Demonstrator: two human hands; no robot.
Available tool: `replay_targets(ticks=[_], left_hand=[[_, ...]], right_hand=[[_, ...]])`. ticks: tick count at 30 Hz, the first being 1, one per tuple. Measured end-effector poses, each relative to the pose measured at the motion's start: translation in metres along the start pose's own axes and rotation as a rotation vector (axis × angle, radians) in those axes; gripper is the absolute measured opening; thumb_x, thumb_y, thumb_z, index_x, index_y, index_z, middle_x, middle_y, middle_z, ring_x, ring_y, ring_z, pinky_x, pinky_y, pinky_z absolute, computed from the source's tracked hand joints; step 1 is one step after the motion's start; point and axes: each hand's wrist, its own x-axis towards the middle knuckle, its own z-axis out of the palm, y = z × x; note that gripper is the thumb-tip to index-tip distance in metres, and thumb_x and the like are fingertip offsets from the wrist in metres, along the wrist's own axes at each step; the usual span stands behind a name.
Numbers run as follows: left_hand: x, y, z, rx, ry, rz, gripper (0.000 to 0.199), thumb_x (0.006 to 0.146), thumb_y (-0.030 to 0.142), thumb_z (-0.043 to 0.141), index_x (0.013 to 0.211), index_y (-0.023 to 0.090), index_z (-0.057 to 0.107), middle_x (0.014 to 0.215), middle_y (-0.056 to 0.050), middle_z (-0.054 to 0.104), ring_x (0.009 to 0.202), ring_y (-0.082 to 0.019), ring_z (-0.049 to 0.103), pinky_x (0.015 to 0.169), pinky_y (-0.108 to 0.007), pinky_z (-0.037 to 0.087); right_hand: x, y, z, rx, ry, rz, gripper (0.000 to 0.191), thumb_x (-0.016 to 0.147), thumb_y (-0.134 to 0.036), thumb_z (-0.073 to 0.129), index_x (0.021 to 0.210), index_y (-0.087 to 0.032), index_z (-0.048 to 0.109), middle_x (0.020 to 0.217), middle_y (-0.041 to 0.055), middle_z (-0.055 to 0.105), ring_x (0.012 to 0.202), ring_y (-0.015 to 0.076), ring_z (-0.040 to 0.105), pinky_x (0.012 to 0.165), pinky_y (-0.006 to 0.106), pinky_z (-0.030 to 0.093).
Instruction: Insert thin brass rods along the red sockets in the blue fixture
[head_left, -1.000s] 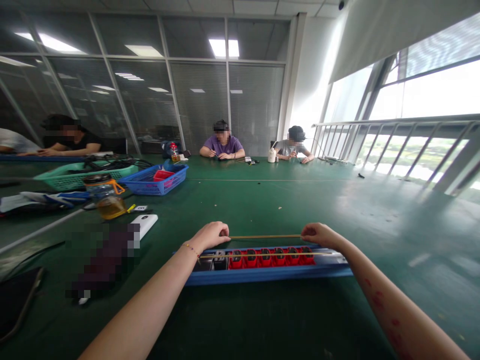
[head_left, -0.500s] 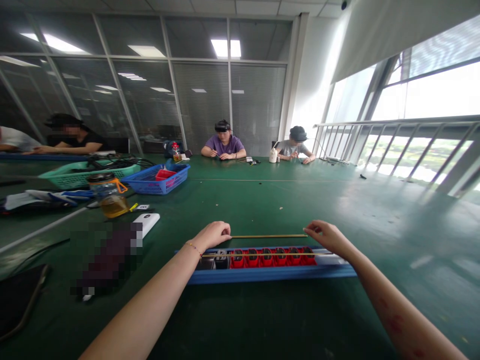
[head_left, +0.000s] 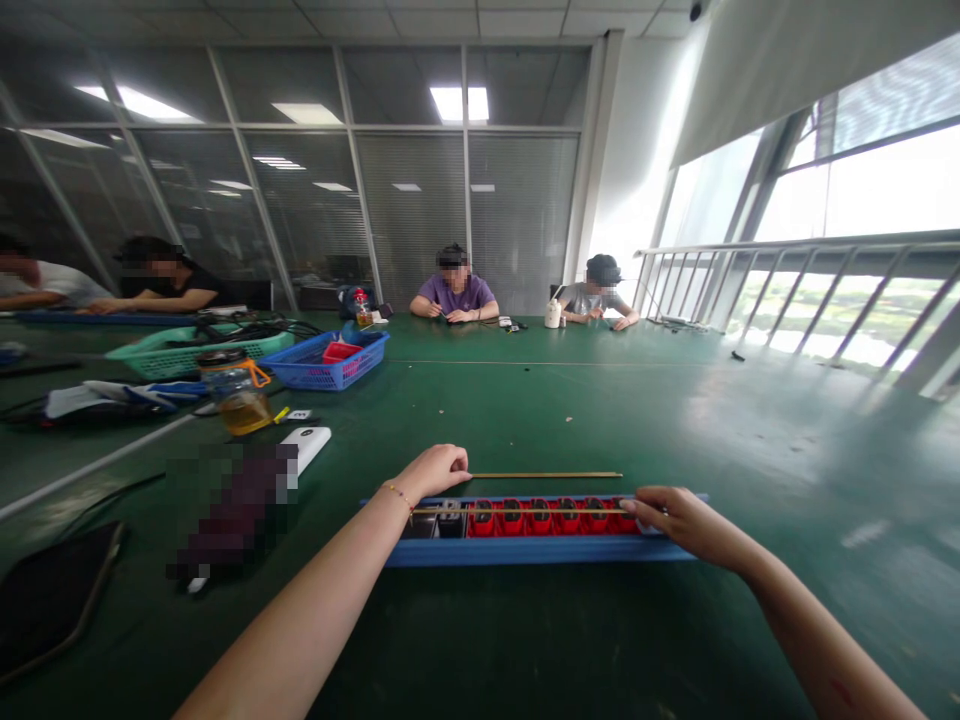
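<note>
My left hand (head_left: 439,468) is closed in a pinch on the left end of a thin yellowish stick (head_left: 547,475). That stick lies level just beyond a long blue tray (head_left: 540,551). A second thin yellowish stick (head_left: 450,512) runs lengthwise over the tray. At its right end my right hand (head_left: 667,515) has its fingers closed, and the fingertips cover the end. Below this stick stand several red boxes (head_left: 541,528) in a row, with dark pieces in them. Left of the row is a black-and-grey block (head_left: 450,522), partly behind the stick.
To the left lie a white power bank (head_left: 309,445), a dark phone (head_left: 56,600) and a jar of amber liquid (head_left: 244,405). Behind are a blue basket (head_left: 322,375) and a green basket (head_left: 150,360). Several people sit around the green table (head_left: 480,420).
My right hand has let go of the far stick and come back toward me, down to the tray's right end. My left hand keeps its pinch. The view has shifted slightly.
</note>
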Motion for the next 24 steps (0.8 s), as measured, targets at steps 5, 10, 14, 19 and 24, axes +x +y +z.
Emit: replay_targets(ticks=[5,10,14,19,24], left_hand=[[0.0,-0.003,0.002,-0.015,0.011,0.015,0.023,0.075,0.042,0.052,0.078,0.02,0.06,0.079,-0.001,0.063,0.069,-0.014,0.058,0.059,-0.022,0.04],[0.0,-0.006,0.002,-0.032,0.018,0.023,0.023,0.074,0.042,0.054,0.078,0.02,0.06,0.079,-0.001,0.063,0.069,-0.014,0.057,0.059,-0.022,0.04],[0.001,-0.008,0.002,-0.05,0.014,0.015,0.023,0.074,0.042,0.054,0.078,0.02,0.061,0.08,-0.002,0.064,0.07,-0.015,0.058,0.06,-0.022,0.04],[0.003,-0.01,0.001,-0.09,-0.006,0.0,0.026,0.075,0.042,0.051,0.081,0.02,0.062,0.082,-0.001,0.066,0.073,-0.014,0.059,0.062,-0.021,0.041],[0.0,-0.005,-0.003,-0.107,-0.004,-0.022,0.042,0.077,0.055,0.042,0.077,0.019,0.063,0.077,-0.002,0.066,0.068,-0.015,0.059,0.058,-0.022,0.038]], right_hand=[[0.001,-0.002,0.001,0.069,0.047,0.019,0.045,0.08,-0.057,0.039,0.058,-0.019,0.046,0.055,-0.0028,0.041,0.053,0.0116,0.038,0.051,0.023,0.033],[0.002,-0.008,-0.002,0.223,0.064,0.039,0.046,0.081,-0.061,0.034,0.063,-0.02,0.044,0.057,-0.0021,0.041,0.056,0.0131,0.04,0.055,0.024,0.036],[0.008,0.004,-0.013,0.22,0.138,0.09,0.049,0.079,-0.064,0.034,0.065,-0.019,0.048,0.053,-0.002,0.04,0.053,0.0137,0.039,0.052,0.025,0.035],[0.026,0.035,-0.021,0.039,0.14,0.118,0.051,0.076,-0.065,0.036,0.057,-0.019,0.045,0.049,-0.0038,0.034,0.049,0.0116,0.036,0.048,0.023,0.03],[0.045,0.052,-0.011,-0.118,0.083,0.07,0.048,0.076,-0.061,0.04,0.057,-0.018,0.05,0.05,-0.0036,0.043,0.049,0.0113,0.04,0.047,0.022,0.03]])
